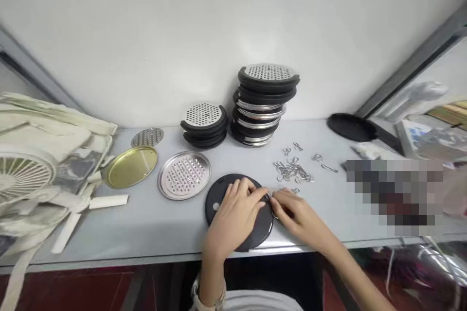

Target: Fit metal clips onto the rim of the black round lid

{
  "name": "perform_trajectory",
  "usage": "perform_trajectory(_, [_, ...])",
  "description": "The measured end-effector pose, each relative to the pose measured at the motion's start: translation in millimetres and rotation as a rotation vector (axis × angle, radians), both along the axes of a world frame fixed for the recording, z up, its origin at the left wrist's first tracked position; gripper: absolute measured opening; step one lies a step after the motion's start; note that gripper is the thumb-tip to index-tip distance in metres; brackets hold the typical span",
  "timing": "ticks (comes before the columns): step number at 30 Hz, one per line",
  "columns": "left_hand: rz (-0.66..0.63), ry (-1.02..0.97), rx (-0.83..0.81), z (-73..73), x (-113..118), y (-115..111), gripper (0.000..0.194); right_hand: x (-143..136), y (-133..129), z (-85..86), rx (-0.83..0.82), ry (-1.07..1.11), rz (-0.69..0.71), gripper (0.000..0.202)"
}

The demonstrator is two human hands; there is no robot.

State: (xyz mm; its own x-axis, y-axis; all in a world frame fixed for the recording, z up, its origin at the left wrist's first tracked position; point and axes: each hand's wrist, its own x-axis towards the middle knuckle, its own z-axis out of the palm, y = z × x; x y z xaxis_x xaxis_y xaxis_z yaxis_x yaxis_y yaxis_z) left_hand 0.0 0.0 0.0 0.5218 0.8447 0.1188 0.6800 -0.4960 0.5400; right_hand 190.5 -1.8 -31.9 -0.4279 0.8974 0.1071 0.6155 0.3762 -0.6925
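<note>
Head view: at six o'clock, a black disc point(260, 232) lies by the table point(146, 226) edge, seemingly for easy reach; the left hand point(235, 214), loosely spread, likely steadies it; the right hand point(299, 216), at the disc's two o'clock, pinches a small metal piece point(267, 198), mostly finger-hidden; a pixelated patch point(394, 199) masks four o'clock.

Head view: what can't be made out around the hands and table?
In head view:
Black disc: middle covered by the left hand.
Metal bit at its edge: mostly hidden by the right hand.
Wire pieces: overlapping, too small to count.
White grille: cut off by left edge.
Far-right object: pixelated.
</note>
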Motion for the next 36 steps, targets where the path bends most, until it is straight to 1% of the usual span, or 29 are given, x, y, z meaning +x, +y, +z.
perform_trajectory(7, [0.002, -0.005, 0.014, 2.4, 0.0, 1.5, 0.03, 1.1, 0.9, -0.9, 0.009, 0.0, -0.01, 0.033])
perform_trajectory(14, [0.001, -0.006, 0.017, 3.1, 0.7, 1.3, 0.028, 1.2, 1.3, -0.3, -0.028, 0.025, -0.046, 0.036])
perform_trajectory(29, [-0.011, 0.022, 0.045, 2.5, 4.0, 0.1, 0.031, 3.5, 2.9, 0.5, -0.044, 0.066, -0.025, 0.037])
perform_trajectory(36, [-0.023, 0.015, 0.036, 2.5, 4.0, 0.3, 0.03, 3.0, 2.3, 1.3, -0.03, 0.04, -0.022, 0.037])
